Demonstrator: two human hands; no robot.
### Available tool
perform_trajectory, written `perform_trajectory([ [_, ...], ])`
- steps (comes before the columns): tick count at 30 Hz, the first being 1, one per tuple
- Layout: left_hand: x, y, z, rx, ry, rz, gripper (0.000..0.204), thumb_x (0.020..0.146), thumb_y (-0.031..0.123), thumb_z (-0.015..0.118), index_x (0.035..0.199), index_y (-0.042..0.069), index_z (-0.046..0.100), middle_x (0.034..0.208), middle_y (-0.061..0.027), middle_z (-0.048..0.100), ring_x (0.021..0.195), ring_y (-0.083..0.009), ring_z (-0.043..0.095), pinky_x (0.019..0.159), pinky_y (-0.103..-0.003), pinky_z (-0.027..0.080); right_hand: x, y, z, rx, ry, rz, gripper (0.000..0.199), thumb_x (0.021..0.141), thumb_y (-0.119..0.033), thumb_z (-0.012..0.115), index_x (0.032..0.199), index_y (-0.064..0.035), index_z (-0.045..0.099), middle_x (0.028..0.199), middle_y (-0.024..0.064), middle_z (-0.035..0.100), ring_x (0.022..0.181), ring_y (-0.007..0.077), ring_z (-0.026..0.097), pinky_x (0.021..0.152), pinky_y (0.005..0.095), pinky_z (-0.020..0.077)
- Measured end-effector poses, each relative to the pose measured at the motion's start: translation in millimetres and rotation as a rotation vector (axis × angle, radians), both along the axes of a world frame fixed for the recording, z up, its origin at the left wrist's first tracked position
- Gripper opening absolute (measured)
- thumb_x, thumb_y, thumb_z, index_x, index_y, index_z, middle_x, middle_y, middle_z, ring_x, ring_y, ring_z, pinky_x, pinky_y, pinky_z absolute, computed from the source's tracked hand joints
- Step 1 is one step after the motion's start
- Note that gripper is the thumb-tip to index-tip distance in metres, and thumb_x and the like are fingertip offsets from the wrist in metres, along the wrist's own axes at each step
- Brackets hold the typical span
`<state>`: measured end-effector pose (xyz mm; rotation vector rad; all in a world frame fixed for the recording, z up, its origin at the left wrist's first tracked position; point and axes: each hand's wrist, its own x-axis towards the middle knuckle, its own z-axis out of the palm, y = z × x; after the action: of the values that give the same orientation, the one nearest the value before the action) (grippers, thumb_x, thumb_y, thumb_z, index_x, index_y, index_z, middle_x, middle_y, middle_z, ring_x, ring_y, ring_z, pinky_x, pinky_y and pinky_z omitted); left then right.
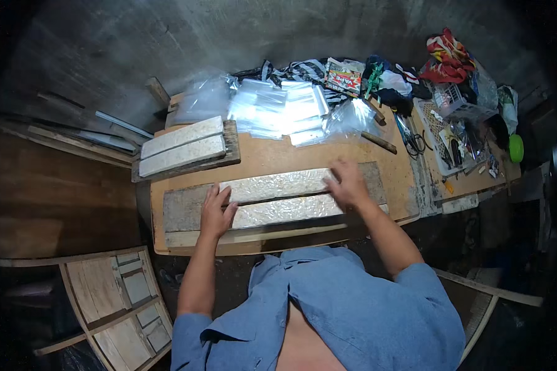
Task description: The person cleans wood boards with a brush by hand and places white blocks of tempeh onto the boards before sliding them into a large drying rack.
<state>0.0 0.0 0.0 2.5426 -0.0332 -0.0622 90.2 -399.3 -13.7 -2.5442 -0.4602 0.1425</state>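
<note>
Two long, pale, mottled slabs in shiny clear plastic lie side by side on a worn grey wooden board; they look like tempeh. A narrow gap runs between the far slab (272, 185) and the near slab (284, 211). The board (184, 210) rests along the table's front edge. At the slabs' left ends is my left hand (215, 212), fingers apart, thumb by the near slab. My right hand (348, 185) touches the far slab's right end with its fingers spread and slightly bent. It is a little blurred, and it hides part of the near slab's right end.
Two similar pale slabs (182, 147) sit on another board at the back left. Stacks of clear plastic sheets (260, 108) lie behind my hands. A wooden-handled tool (379, 143) and scissors (416, 145) lie right of them. A cluttered tray (442, 162) stands far right.
</note>
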Motion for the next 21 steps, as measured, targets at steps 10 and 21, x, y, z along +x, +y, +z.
perform_trajectory([
  [10,-98.1,-60.5,-9.4,-0.059,-0.113,0.332,0.067,0.09,0.024,0.064,0.146,0.001,0.035,0.15,-0.0266,0.033,0.14,-0.0433,0.029,0.114,-0.045,0.025,71.1,-176.7,-64.5,-0.27,0.136,-0.683,0.059,0.093,-0.023,0.056,0.147,-0.0083,0.036,0.145,0.0178,0.041,0.136,0.0381,0.033,0.112,0.047,0.0292],
  [21,-101.7,-56.3,-18.1,-0.33,-0.056,0.395,0.062,0.092,0.017,0.063,0.145,0.0,0.037,0.144,-0.0241,0.043,0.136,-0.0347,0.039,0.112,-0.04,0.03,53.4,-200.8,-59.1,-0.149,-0.06,-0.567,0.035,0.092,-0.022,0.059,0.123,-0.0062,0.053,0.114,0.0177,0.061,0.109,0.0387,0.056,0.091,0.0467,0.0443],
])
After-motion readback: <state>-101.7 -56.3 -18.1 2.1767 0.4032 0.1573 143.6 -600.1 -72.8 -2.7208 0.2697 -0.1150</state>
